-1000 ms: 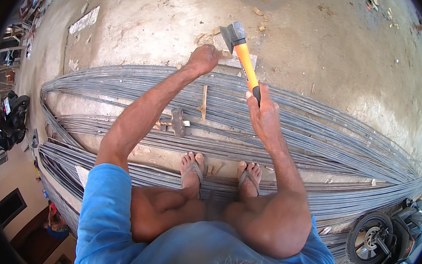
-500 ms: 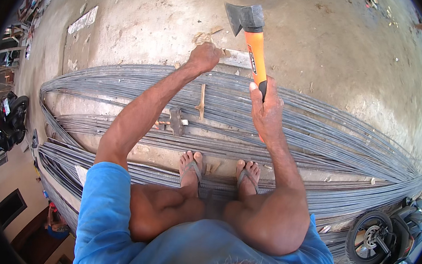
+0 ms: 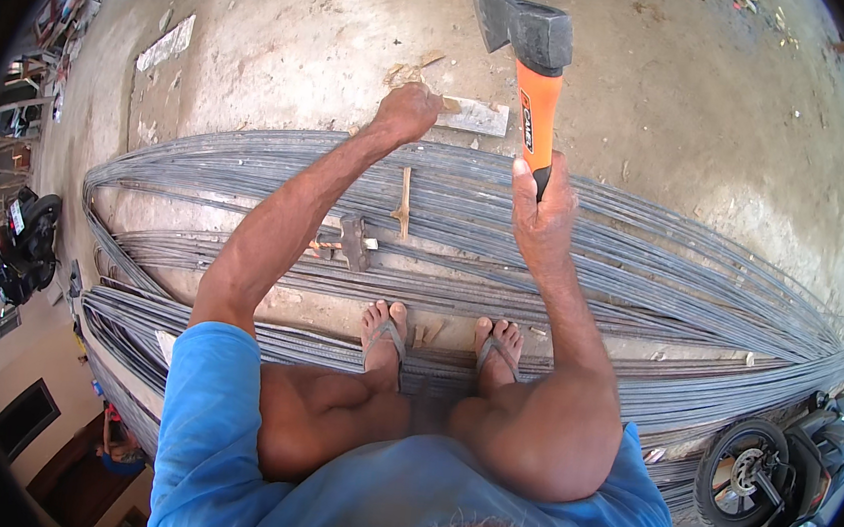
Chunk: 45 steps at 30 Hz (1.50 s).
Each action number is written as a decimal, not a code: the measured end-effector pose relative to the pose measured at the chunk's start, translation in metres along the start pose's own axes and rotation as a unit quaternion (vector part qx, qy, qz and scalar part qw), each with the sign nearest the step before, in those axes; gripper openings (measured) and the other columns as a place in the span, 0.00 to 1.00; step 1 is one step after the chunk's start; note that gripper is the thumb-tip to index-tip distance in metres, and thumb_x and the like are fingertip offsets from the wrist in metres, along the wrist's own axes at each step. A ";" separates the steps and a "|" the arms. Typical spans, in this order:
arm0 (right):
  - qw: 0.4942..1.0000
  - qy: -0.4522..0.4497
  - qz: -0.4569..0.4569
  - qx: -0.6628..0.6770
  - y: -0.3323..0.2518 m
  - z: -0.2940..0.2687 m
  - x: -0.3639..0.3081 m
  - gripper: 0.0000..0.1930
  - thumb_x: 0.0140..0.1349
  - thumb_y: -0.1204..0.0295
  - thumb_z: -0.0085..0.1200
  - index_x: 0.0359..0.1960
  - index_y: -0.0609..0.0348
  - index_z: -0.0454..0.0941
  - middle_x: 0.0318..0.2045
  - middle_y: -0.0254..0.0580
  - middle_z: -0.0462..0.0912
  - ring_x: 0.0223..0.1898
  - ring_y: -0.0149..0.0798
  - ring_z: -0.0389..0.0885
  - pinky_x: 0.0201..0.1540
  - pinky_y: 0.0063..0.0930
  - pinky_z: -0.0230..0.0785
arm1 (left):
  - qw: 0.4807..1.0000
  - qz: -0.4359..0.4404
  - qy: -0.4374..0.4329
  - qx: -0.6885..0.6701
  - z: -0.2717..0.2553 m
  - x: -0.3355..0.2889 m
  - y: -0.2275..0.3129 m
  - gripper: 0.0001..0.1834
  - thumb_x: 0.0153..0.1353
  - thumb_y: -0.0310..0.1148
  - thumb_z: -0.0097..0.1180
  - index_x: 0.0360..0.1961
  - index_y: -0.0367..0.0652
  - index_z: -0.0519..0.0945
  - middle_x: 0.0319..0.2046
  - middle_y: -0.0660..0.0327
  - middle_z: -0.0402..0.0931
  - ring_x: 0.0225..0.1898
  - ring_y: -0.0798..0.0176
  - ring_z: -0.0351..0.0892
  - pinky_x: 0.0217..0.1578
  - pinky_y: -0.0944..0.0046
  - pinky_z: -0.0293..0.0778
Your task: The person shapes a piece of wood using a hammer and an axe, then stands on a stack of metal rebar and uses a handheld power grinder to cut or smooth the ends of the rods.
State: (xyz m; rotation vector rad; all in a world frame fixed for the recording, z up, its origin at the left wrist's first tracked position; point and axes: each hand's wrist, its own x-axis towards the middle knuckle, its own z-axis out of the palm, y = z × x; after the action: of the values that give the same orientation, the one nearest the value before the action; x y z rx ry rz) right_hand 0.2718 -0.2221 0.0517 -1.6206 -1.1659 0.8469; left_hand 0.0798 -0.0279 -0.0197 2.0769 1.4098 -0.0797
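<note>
My right hand (image 3: 547,212) is closed round the black lower grip of a hatchet (image 3: 537,98) with an orange handle. Its dark steel head is up, with the blade edge pointing left. My left hand (image 3: 408,112) is closed, its knuckles upward, at the far edge of the steel rods. A small light-brown end of a piece of wood (image 3: 450,105) shows at its right side; the fingers hide the rest. Just right of that hand, a flat pale board (image 3: 477,118) lies on the ground, under the raised hatchet.
Long bundles of steel rods (image 3: 644,253) spread across the ground around my sandalled feet. On them lie a hammer (image 3: 354,242) and a thin wooden stick (image 3: 404,202). Motorcycles (image 3: 744,482) stand at the right and far left. Wood chips (image 3: 414,67) lie beyond my left hand.
The hatchet has moved right and its head looks larger. My right hand has shifted slightly right with it. My left hand has stayed almost in place.
</note>
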 end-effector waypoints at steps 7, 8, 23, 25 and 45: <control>0.991 -0.095 0.050 -0.078 0.048 0.021 -0.001 0.14 0.74 0.62 0.54 0.50 0.60 0.72 0.21 0.52 0.79 0.23 0.59 0.82 0.25 0.45 0.69 | 0.997 -0.054 0.017 -0.053 -0.005 0.003 0.010 0.26 0.67 0.45 0.48 0.36 0.27 0.84 0.37 0.34 0.83 0.43 0.34 0.85 0.50 0.42 0.77; 0.990 -0.103 0.058 -0.079 0.027 0.017 -0.004 0.14 0.74 0.62 0.54 0.50 0.60 0.72 0.20 0.51 0.78 0.22 0.58 0.81 0.25 0.45 0.69 | 0.996 -0.058 0.021 -0.060 -0.002 -0.005 0.008 0.26 0.66 0.44 0.48 0.36 0.27 0.84 0.37 0.34 0.83 0.43 0.34 0.85 0.49 0.42 0.77; 0.998 -0.041 0.046 -0.007 0.005 0.009 0.006 0.16 0.75 0.58 0.52 0.48 0.59 0.73 0.25 0.50 0.81 0.27 0.54 0.84 0.28 0.43 0.71 | 0.996 -0.062 0.016 -0.055 -0.001 -0.005 0.007 0.27 0.67 0.45 0.47 0.37 0.25 0.84 0.44 0.34 0.82 0.48 0.35 0.84 0.53 0.43 0.77; 0.999 0.018 -0.001 0.037 -0.012 0.008 0.008 0.16 0.75 0.58 0.52 0.48 0.59 0.73 0.25 0.52 0.82 0.28 0.57 0.85 0.29 0.45 0.71 | 0.997 -0.049 0.032 -0.042 -0.001 -0.003 0.008 0.27 0.67 0.45 0.47 0.37 0.24 0.84 0.43 0.34 0.83 0.47 0.35 0.84 0.53 0.43 0.77; 0.995 -0.055 0.052 -0.065 0.087 0.034 0.012 0.15 0.75 0.60 0.54 0.47 0.62 0.75 0.21 0.45 0.76 0.22 0.41 0.78 0.26 0.41 0.69 | 0.999 -0.034 0.033 -0.006 -0.011 0.001 0.025 0.26 0.67 0.44 0.48 0.37 0.26 0.84 0.42 0.35 0.83 0.46 0.34 0.84 0.51 0.43 0.78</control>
State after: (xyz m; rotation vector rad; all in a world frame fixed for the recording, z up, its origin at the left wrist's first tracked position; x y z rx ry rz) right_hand 0.2711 -0.2104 -0.0415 -1.7722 -1.2446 0.9525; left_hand 0.0985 -0.0276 -0.0002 2.0382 1.5177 -0.0322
